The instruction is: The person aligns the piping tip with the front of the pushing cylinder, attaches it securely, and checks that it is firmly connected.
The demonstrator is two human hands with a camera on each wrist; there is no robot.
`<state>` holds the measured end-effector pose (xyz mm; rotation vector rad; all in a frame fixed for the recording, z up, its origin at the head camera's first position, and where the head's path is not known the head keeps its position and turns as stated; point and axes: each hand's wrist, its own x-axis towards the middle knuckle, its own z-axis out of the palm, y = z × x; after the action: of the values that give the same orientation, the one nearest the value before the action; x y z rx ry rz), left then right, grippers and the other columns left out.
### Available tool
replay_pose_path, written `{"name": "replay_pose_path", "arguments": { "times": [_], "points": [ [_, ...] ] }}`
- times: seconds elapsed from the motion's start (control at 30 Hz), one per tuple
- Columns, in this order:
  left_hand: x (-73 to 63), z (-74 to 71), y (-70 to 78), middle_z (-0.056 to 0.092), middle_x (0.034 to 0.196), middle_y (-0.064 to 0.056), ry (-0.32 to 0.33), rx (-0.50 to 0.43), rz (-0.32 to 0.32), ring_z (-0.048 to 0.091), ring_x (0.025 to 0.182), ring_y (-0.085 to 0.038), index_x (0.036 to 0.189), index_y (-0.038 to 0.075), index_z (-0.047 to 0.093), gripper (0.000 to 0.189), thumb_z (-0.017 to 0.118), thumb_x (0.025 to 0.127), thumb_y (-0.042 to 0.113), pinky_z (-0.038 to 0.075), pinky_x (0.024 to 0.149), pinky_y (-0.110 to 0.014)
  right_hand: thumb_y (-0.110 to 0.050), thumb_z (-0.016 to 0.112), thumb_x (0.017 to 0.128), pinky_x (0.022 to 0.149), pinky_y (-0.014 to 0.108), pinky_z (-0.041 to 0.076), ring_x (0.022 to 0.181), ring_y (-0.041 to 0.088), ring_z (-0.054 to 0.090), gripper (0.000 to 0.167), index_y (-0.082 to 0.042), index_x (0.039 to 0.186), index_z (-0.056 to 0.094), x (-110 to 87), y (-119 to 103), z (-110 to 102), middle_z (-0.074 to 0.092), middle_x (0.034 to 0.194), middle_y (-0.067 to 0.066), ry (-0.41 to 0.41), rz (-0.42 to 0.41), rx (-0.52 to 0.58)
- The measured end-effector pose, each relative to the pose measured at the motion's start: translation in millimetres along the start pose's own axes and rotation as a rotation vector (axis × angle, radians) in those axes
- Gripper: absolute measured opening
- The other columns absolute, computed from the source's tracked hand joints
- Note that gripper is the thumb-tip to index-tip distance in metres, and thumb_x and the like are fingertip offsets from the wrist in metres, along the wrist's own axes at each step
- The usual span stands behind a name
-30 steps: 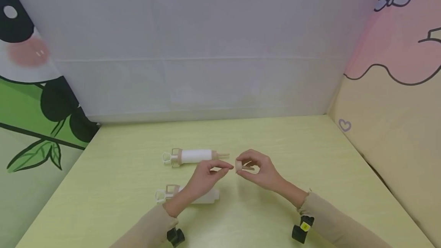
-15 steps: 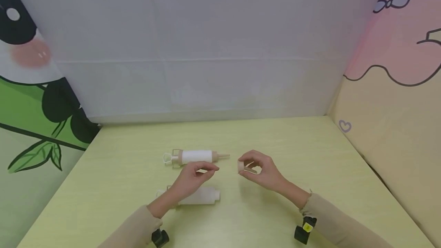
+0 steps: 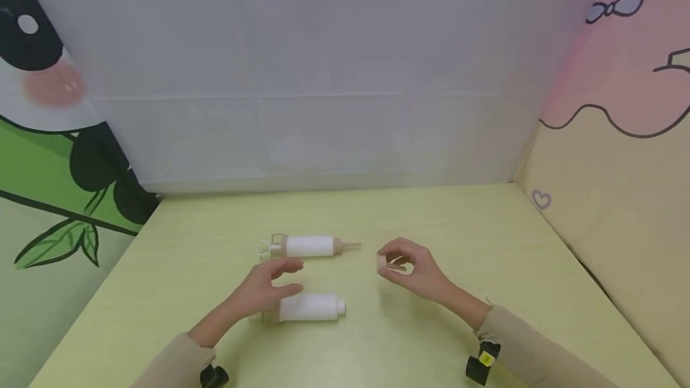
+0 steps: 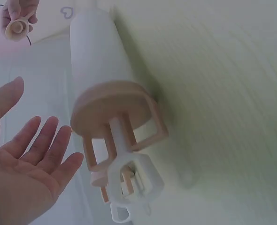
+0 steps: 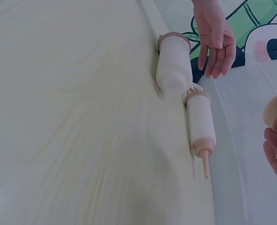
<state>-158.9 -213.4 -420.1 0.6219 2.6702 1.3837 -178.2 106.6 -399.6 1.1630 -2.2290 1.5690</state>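
Note:
My right hand (image 3: 417, 268) pinches a beige nozzle cap (image 3: 381, 263) by thumb and fingers above the table, its thin tube pointing back toward the palm. The cap's hollow side shows in the left wrist view. Spread and holding nothing, my left hand (image 3: 264, 286) hovers over the collar end of the nearer syringe (image 3: 309, 307). This syringe has a white barrel, a beige collar (image 4: 115, 105) with finger loops and a white plunger handle (image 4: 136, 176); its front end carries no nozzle. Behind it lies a second syringe (image 3: 309, 246), with a thin beige nozzle (image 3: 351, 245) on its tip.
Both syringes lie on their sides on the pale yellow-green table (image 3: 458, 226), tips to the right. A white backdrop (image 3: 345, 76) stands along the back edge, with printed cartoon panels at left and right. Dark cameras sit at both wrists.
My left hand has drawn away from the nozzle cap, down and left to the nearer syringe, its pinched fingers spreading apart. The right hand keeps its hold on the cap, nearly still.

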Motion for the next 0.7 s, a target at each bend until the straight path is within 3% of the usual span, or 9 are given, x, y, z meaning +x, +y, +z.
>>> {"name": "replay_pose_path", "arguments": {
  "times": [0.1, 0.3, 0.6, 0.7],
  "points": [
    [-5.0, -5.1, -7.9, 0.057, 0.119, -0.014, -0.021, -0.001, -0.021, 0.049, 0.113, -0.035, 0.119, -0.002, 0.054, 0.05, 0.07, 0.08, 0.026, 0.035, 0.096, -0.052, 0.007, 0.068, 0.074, 0.065, 0.031, 0.052, 0.081, 0.022, 0.061, 0.025, 0.003, 0.098, 0.06, -1.4, 1.9, -0.4, 0.06, 0.092, 0.015, -0.007, 0.004, 0.003],
    [-7.4, -3.5, -19.1, 0.053, 0.122, -0.017, -0.087, -0.032, -0.032, 0.041, 0.118, -0.039, 0.118, -0.002, 0.055, 0.055, 0.075, 0.074, 0.024, 0.042, 0.089, -0.05, 0.008, 0.069, 0.074, 0.064, 0.031, 0.052, 0.08, 0.023, 0.061, 0.025, 0.003, 0.098, 0.061, -3.0, 3.1, -0.8, 0.06, 0.092, 0.015, 0.0, 0.014, 0.003],
    [-5.5, 2.1, -15.1, 0.061, 0.107, -0.017, -0.158, 0.072, 0.018, 0.055, 0.1, -0.034, 0.109, -0.004, 0.06, 0.053, 0.081, 0.066, 0.02, 0.049, 0.081, -0.036, 0.008, 0.068, 0.074, 0.064, 0.032, 0.052, 0.08, 0.025, 0.061, 0.025, 0.006, 0.097, 0.06, -4.6, 2.6, -0.7, 0.06, 0.092, 0.016, -0.006, 0.018, -0.001],
    [-6.1, 3.3, -17.8, 0.064, 0.105, -0.012, -0.166, 0.147, 0.051, 0.058, 0.098, -0.029, 0.107, -0.002, 0.062, 0.051, 0.081, 0.065, 0.021, 0.048, 0.081, -0.032, 0.008, 0.069, 0.074, 0.064, 0.032, 0.052, 0.08, 0.025, 0.061, 0.025, 0.006, 0.097, 0.061, -5.3, 1.4, -1.5, 0.06, 0.092, 0.016, -0.001, 0.025, -0.003]
  ]
}}
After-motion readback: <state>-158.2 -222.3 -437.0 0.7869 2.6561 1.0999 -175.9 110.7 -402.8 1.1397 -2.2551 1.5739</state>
